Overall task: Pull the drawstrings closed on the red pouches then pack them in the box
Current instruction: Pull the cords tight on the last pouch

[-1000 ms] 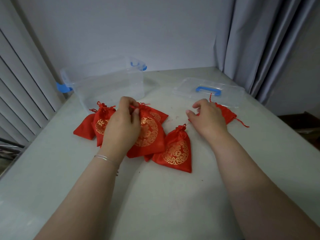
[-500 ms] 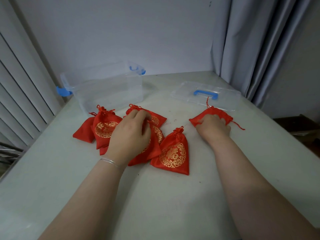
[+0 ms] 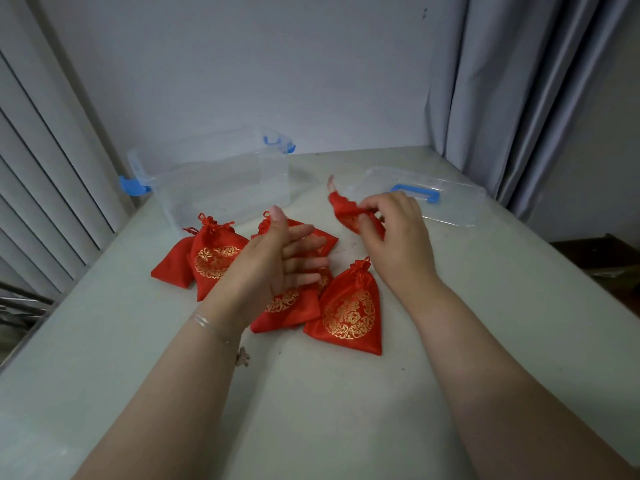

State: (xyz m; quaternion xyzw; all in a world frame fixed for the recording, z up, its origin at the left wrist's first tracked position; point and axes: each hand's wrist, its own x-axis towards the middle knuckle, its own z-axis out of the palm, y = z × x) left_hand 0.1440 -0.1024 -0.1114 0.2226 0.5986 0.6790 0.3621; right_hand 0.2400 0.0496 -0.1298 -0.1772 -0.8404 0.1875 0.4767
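Head view: pouch [image 3: 348, 212] between right fingers [image 3: 372, 203]

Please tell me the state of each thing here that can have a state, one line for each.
box: open, lid off, no pouches inside
lid: lying flat on the table
held pouch: lifted, pinched by right hand
nearest pouch: drawstring closed, lying flat
left hand: open, holding nothing

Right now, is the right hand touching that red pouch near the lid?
Touching. The head view shows the right hand pinching the red pouch between thumb and fingers, lifted off the table.
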